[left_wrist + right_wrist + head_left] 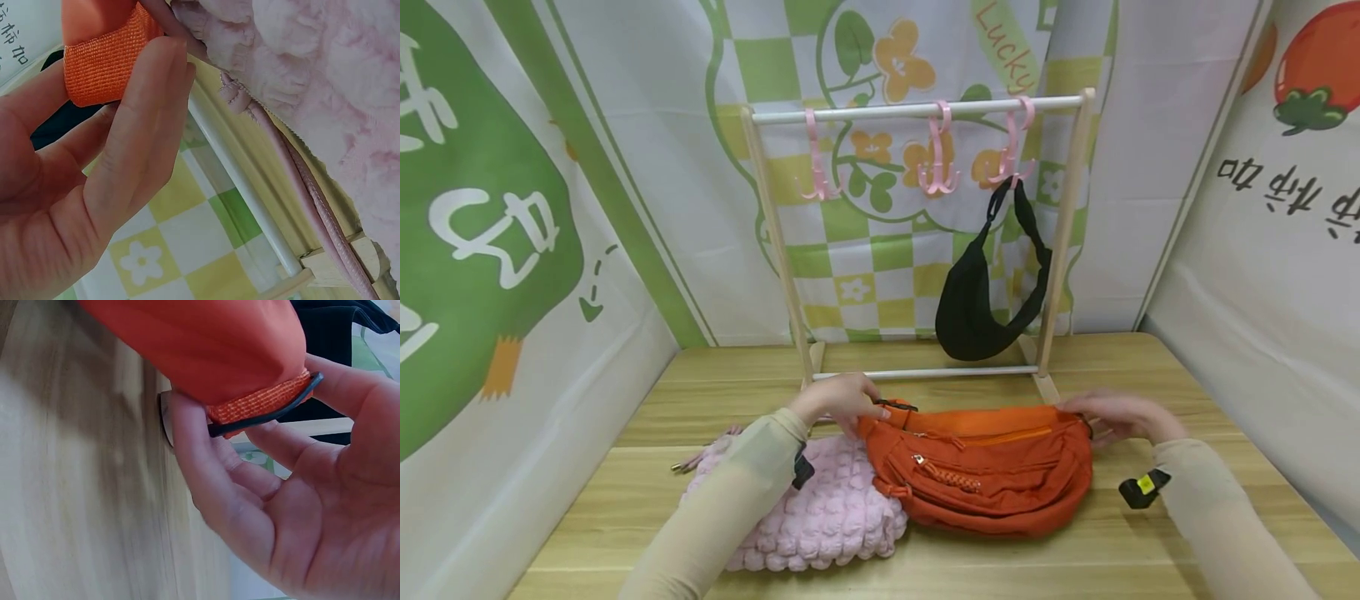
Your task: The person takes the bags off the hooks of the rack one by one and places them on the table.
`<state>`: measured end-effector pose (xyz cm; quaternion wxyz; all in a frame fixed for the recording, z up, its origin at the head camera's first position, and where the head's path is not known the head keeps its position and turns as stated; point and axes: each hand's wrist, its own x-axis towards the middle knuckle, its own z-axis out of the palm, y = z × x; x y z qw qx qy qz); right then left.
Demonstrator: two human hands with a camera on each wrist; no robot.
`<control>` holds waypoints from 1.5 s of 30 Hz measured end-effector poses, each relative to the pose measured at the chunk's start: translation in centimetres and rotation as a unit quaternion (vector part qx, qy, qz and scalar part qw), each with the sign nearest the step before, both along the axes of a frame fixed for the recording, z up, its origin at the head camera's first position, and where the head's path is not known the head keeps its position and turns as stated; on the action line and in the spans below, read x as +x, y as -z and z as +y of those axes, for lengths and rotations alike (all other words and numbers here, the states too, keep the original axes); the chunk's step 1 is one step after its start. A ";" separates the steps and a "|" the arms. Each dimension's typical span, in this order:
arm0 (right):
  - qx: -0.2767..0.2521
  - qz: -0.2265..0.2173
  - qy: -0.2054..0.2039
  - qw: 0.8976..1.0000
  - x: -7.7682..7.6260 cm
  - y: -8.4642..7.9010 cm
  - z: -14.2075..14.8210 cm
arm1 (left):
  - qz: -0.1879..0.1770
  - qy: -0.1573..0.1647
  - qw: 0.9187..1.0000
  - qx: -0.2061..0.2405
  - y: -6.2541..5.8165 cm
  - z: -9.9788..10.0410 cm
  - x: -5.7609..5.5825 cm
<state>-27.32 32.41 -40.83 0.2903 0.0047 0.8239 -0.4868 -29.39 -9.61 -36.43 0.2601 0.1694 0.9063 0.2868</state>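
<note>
An orange waist bag (985, 479) with zipped pockets is held up at both ends, its front facing me. My left hand (842, 400) pinches its left end, where orange webbing (103, 65) shows between thumb and fingers in the left wrist view. At the opposite end my right hand (1120, 417) grips the corner with the webbing and a thin black loop (269, 419). A pink puffy bag (820, 508) lies on the table under my left forearm, partly hidden by it and overlapped by the orange bag.
Behind the bags stands a rack (880, 112) with a metal bar and wooden posts. Several pink hooks (937, 158) hang from it, and the rightmost carries a black shoulder bag (973, 304). Printed curtains enclose the wooden table (722, 375) at the back and sides.
</note>
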 end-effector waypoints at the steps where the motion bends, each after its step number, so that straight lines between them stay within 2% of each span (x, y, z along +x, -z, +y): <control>1: 0.005 0.002 -0.001 1.000 0.0 0.0 0.0 | -0.002 0.001 1.000 -0.003 0.0 0.0 0.0; 12: 0.037 0.010 0.004 0.999 0.0 0.5 -0.2 | -0.022 -0.005 1.000 -0.013 0.1 0.2 -0.4; 19: 0.045 0.012 -0.001 0.999 -0.2 0.7 0.0 | -0.043 -0.024 0.999 0.010 0.4 0.3 -0.6; 26: 0.055 0.005 -0.011 0.998 -0.6 0.5 0.1 | -0.028 -0.028 0.999 -0.005 0.6 0.4 -0.6; 35: 0.050 -0.005 0.010 0.999 -0.9 0.8 0.4 | -0.011 -0.022 1.000 -0.014 0.7 0.4 -0.6; 45: 0.069 -0.007 0.014 0.997 -0.9 0.6 0.5 | -0.004 -0.021 0.999 -0.030 0.5 0.6 -0.6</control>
